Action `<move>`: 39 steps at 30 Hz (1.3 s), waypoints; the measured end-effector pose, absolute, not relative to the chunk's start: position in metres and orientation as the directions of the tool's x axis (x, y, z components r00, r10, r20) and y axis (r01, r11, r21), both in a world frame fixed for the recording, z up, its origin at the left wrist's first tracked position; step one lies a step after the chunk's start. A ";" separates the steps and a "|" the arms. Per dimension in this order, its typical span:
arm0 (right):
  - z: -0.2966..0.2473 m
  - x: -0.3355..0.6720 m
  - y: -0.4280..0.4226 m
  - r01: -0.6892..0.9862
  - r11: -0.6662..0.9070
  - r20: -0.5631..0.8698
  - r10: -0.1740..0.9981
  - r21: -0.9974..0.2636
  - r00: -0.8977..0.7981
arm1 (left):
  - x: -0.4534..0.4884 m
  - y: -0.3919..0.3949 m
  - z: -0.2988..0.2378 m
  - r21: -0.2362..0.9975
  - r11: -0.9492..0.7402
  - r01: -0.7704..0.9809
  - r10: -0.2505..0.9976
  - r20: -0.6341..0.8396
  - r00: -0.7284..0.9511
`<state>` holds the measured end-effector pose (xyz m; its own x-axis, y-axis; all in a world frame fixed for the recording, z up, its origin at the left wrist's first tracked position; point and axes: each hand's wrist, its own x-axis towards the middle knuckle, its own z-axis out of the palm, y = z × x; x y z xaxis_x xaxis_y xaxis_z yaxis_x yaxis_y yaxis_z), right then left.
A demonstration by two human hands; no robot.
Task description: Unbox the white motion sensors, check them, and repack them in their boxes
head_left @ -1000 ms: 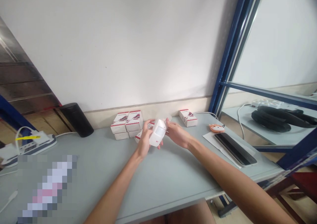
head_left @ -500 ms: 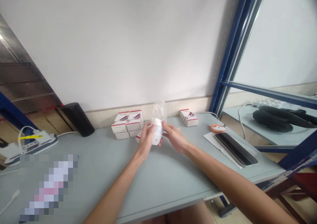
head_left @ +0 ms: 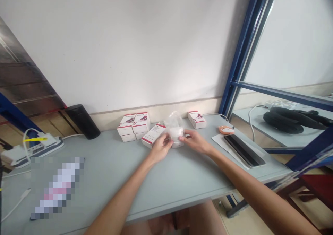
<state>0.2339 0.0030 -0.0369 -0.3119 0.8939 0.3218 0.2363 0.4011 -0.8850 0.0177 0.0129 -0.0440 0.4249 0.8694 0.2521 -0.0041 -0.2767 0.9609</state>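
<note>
Angled inward, left hand point(head_left: 160, 149) and right hand point(head_left: 197, 142) grip opposite sides of a bagged white motion detector point(head_left: 176, 133), mid-frame.

My left hand point(head_left: 159, 150) and right hand point(head_left: 197, 142) are both bare, with slender fingers and rounded fingertips. The wrists are narrow and uncovered, and behind them my left forearm point(head_left: 130, 193) and right forearm point(head_left: 249, 183) are bare as well — slim, smooth in outline, broadening steadily toward the bottom of the view. Below the table edge a bit of my leg point(head_left: 205, 217) shows, bare too and softly blurred — the dark reddish patch beside it is too unclear to call clothing.
</note>
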 end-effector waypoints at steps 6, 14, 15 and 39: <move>-0.054 0.234 -0.001 0.453 0.516 0.387 0.853 -0.727 -0.352 | 0.013 0.016 -0.044 0.909 -0.406 0.096 0.856 0.342 0.387; -0.057 0.227 -0.001 0.448 0.448 0.337 0.890 -0.774 -0.308 | 0.013 0.012 -0.046 0.845 -0.443 0.299 0.853 0.294 0.432; -0.058 0.226 -0.001 0.460 0.473 0.357 0.878 -0.751 -0.319 | 0.014 0.012 -0.046 0.862 -0.438 0.256 0.860 0.318 0.400; -0.027 0.240 0.012 -0.436 0.143 0.133 0.990 -0.888 0.052 | 0.008 0.062 -0.001 0.381 -0.400 0.834 0.880 0.416 0.232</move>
